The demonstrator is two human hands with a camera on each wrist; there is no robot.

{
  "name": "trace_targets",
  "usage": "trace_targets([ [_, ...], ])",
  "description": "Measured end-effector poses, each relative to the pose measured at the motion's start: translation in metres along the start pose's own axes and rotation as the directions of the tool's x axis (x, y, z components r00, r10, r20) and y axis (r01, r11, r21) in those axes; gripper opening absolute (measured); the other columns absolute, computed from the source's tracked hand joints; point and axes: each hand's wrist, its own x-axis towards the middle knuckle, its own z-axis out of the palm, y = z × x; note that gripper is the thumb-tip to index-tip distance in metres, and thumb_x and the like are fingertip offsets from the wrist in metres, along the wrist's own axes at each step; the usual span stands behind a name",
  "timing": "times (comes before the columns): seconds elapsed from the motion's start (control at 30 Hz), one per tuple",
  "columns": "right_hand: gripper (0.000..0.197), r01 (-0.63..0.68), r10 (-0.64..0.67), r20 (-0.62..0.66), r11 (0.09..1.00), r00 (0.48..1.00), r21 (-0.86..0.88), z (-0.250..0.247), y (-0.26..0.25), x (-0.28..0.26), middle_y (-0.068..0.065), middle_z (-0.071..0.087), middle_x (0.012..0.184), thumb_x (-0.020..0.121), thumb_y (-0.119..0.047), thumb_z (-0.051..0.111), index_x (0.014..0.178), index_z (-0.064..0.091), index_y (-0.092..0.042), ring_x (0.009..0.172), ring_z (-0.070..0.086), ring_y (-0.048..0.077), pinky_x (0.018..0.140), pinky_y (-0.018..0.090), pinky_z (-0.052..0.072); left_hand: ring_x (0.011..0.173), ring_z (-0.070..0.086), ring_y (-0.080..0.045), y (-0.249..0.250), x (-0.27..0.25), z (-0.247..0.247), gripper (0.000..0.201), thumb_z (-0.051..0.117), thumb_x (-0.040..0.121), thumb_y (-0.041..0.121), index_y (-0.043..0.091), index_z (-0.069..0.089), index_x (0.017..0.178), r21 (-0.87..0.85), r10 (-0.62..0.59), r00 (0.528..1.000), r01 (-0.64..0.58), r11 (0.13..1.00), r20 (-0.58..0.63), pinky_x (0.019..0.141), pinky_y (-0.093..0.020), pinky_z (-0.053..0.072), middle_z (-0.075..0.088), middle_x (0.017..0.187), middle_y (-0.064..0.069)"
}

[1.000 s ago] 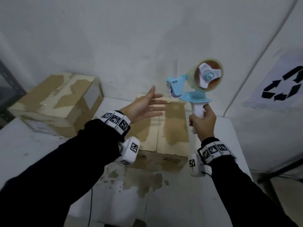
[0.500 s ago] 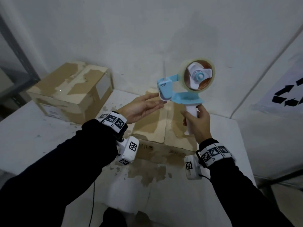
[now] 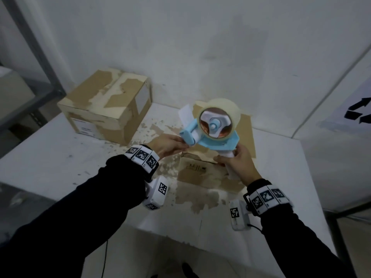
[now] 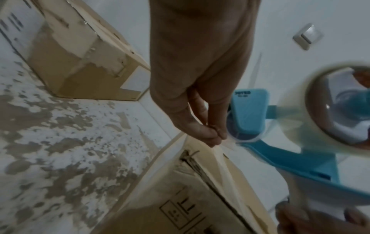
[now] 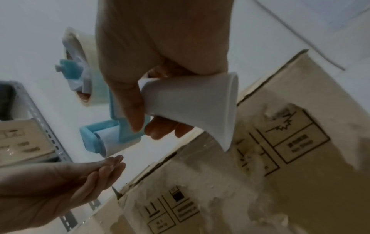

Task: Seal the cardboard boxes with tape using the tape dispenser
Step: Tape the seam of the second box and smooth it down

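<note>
A blue tape dispenser (image 3: 215,140) with a clear tape roll (image 3: 217,119) hangs just above a worn cardboard box (image 3: 200,173) at the table's middle. My right hand (image 3: 230,159) grips its white handle (image 5: 190,107). My left hand (image 3: 181,142) is at the dispenser's front roller, where thumb and fingertips (image 4: 216,139) pinch the clear tape end (image 4: 230,142). The box's top seam (image 4: 226,182) lies right below the pinch. A second cardboard box (image 3: 106,109), its surface torn and patchy, stands at the back left.
The white table (image 3: 60,161) is flecked with brown paper scraps around the boxes. White walls close the back and right, with a recycling sign (image 3: 357,111) on the right one. A grey metal shelf frame (image 3: 36,63) stands at the left, and the table's front edge is near me.
The dispenser has come down from chest height to just above the middle box. My left hand, open-palmed before, has closed its fingertips on the tape end at the roller.
</note>
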Motion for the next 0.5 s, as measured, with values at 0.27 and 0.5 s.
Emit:
trace_targets([
  [0.27, 0.020, -0.092, 0.086, -0.119, 0.994, 0.989, -0.050, 0.013, -0.001, -0.013, 0.007, 0.057, 0.056, 0.075, -0.012, 0.078, 0.065, 0.061, -0.010, 0.047, 0.049, 0.017, 0.047, 0.026, 0.042, 0.055, 0.066, -0.013, -0.015, -0.006, -0.003, 0.052, 0.064, 0.079, -0.011, 0.003, 0.052, 0.127, 0.056, 0.087, 0.993, -0.083, 0.995, -0.082, 0.068, -0.024, 0.057, 0.070, 0.090, -0.022],
  [0.5, 0.020, -0.153, 0.152, -0.014, 0.985, 0.988, -0.084, 0.015, -0.005, -0.013, 0.015, 0.066, 0.068, 0.075, -0.012, 0.079, 0.086, 0.069, 0.001, 0.054, 0.059, 0.022, 0.048, 0.029, 0.051, 0.060, 0.058, -0.020, -0.028, -0.004, -0.007, 0.032, 0.084, 0.065, 0.011, 0.015, 0.055, 0.079, 0.320, 0.148, 0.962, -0.068, 0.945, -0.231, 0.054, -0.027, 0.050, 0.065, 0.077, -0.013],
])
